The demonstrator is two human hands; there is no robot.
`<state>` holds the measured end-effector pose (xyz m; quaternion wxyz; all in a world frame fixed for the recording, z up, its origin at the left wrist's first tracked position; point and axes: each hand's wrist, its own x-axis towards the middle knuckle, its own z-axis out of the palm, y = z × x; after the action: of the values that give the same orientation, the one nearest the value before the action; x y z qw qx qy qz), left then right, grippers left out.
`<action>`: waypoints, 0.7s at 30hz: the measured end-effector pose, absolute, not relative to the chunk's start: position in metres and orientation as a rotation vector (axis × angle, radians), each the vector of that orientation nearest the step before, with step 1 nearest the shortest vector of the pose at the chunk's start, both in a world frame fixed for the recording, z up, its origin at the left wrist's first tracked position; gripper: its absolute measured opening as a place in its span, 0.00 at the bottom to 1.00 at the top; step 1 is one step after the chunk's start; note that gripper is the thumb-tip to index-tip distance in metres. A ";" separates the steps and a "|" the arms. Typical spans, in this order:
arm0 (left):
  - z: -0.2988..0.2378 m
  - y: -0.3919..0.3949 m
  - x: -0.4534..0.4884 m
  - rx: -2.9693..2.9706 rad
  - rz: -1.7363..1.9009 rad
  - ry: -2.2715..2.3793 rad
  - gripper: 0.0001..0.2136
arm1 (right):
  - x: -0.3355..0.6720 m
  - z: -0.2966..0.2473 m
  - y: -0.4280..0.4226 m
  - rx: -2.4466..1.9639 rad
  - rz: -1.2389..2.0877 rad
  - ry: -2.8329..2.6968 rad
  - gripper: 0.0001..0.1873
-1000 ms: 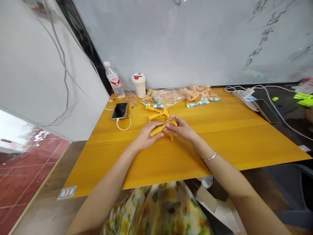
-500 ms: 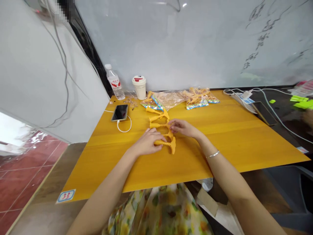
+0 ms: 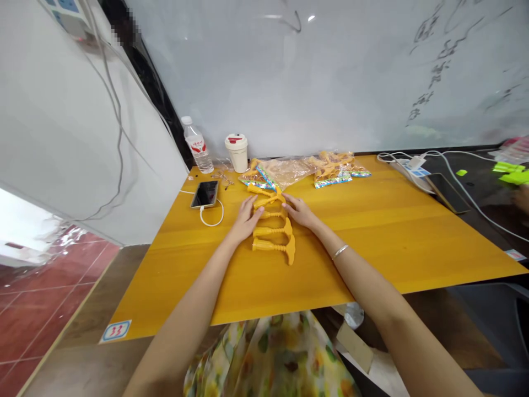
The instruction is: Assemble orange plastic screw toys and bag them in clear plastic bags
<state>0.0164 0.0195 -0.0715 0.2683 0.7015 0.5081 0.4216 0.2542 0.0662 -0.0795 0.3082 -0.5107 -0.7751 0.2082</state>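
Several yellow plastic toy hammers lie in a column on the table, handles to the left and heads to the right; the nearest toy hammer (image 3: 273, 246) is fully in sight. Toward the far end, my left hand (image 3: 244, 221) has its fingers and thumb about the handle end of one toy hammer (image 3: 264, 202). On the opposite side, my right hand (image 3: 301, 212) pinches at the head of that same hammer. My fingers partly cover it, and the farthest toy hammer (image 3: 260, 191) overlaps it.
Behind the hammers lie clear plastic bags (image 3: 289, 170) and more bagged yellow hammers (image 3: 333, 165). A water bottle (image 3: 199, 149), a lidded cup (image 3: 237, 153) and a charging phone (image 3: 205, 194) stand or lie at the left. Cables (image 3: 444, 156) and another phone (image 3: 446, 192) are at the right.
Both hands have moved away from me along the row. My left hand has left the nearer handles and is now at a farther hammer, with my right hand at its head.
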 end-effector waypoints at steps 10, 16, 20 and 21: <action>-0.088 0.030 0.009 1.818 1.233 1.399 0.26 | 0.256 -0.077 0.064 -1.303 0.678 -1.977 0.20; -0.088 0.028 0.010 1.675 1.332 1.421 0.27 | 0.250 -0.057 0.097 -1.318 1.192 -1.228 0.22; -0.087 0.026 0.009 1.648 1.347 1.417 0.27 | 0.242 -0.044 0.122 -1.223 1.339 -0.869 0.12; -0.086 0.026 0.009 1.642 1.347 1.416 0.26 | 0.241 -0.041 0.128 -1.185 1.325 -0.838 0.10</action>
<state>0.0094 0.0261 -0.0862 0.2899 0.6156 0.5309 0.5051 0.2407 0.1281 -0.0413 0.5549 -0.5018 -0.3549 0.5607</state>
